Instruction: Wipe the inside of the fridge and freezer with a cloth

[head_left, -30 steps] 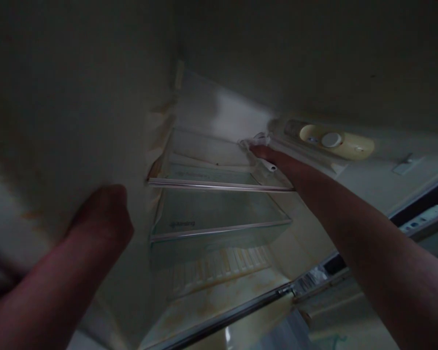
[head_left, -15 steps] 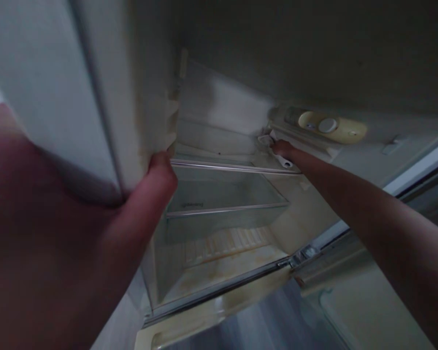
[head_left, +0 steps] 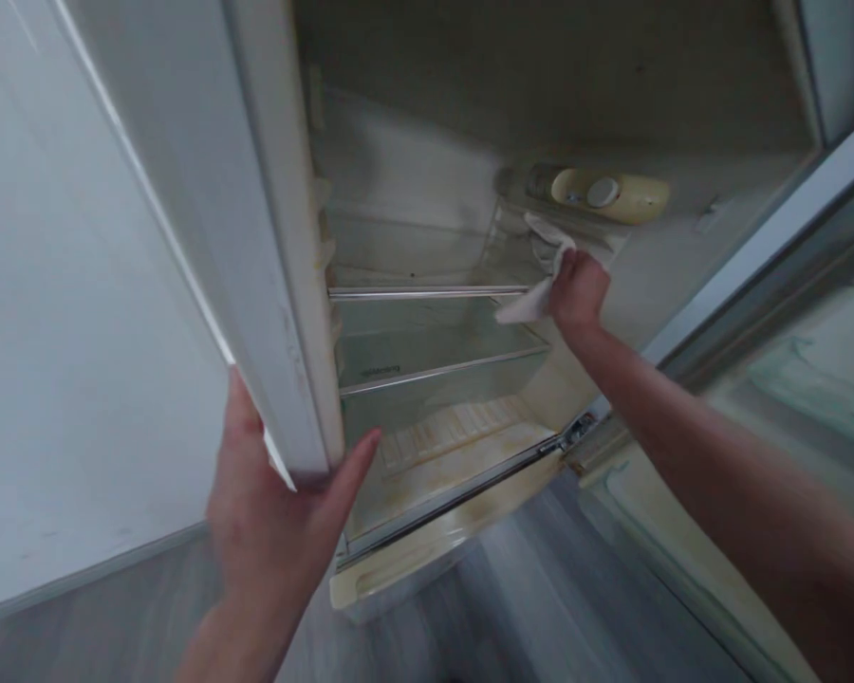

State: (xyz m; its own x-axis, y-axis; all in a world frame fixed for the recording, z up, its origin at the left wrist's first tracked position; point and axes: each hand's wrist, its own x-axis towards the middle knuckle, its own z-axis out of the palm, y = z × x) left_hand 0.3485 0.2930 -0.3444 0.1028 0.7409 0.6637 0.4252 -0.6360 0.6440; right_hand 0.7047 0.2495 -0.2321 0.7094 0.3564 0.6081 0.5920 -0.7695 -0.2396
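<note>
My right hand [head_left: 576, 289] is closed on a crumpled white cloth [head_left: 530, 302] inside an open refrigerator, in front of its right inner wall. Loose ends of the cloth stick out above and below my fingers. Close by is the cream lamp and dial housing [head_left: 651, 197] on that wall. My left hand [head_left: 277, 503] grips the front edge of the refrigerator's left side wall [head_left: 270, 237], with its thumb on the inner side and its fingers round the outside, mostly hidden.
Glass shelves [head_left: 427, 372] with metal trims cross the compartment. Brown stains mark its floor [head_left: 448, 484]. The open door [head_left: 683, 531] stands at the right, and a cream drawer front [head_left: 413, 569] sits below. A white wall [head_left: 100, 341] and grey floor [head_left: 157, 617] lie left.
My right hand has drawn back from the shelf's rear toward the front with the cloth. My view has pulled back, and my left hand now sits lower on the side wall.
</note>
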